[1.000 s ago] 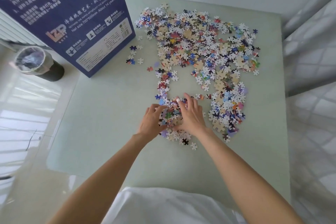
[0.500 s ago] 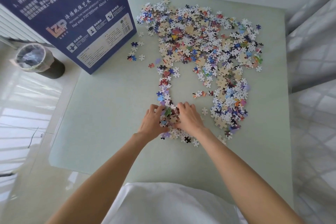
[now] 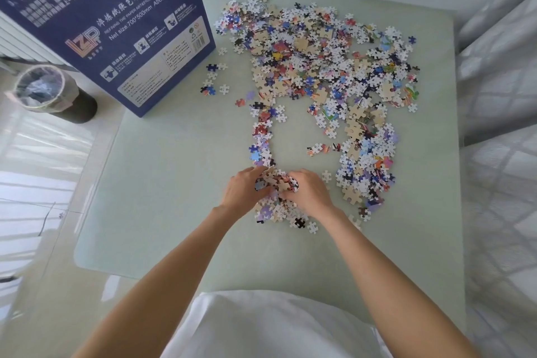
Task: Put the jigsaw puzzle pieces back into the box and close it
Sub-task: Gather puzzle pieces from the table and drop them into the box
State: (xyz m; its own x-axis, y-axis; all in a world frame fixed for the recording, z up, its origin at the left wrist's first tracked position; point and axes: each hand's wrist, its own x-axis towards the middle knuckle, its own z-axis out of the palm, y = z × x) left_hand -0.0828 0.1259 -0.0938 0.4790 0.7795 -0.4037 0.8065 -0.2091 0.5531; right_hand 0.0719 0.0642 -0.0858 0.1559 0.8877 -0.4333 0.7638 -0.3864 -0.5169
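Observation:
Loose jigsaw pieces cover the far and right part of a pale green table, with a thin line of pieces trailing toward me. My left hand and my right hand curl toward each other around a small heap of pieces, pressing it together between fingers and palms. More pieces lie flat under and just behind my wrists. The dark blue puzzle box stands at the table's far left corner; its opening is out of view.
A lined waste bin stands on the glossy floor left of the table. White quilted bedding runs along the right edge. A white garment fills the bottom centre. A few stray pieces lie near the box.
My hands have drawn closer together and curled in, bunching flat pieces into a raised heap between them. The view has shifted slightly.

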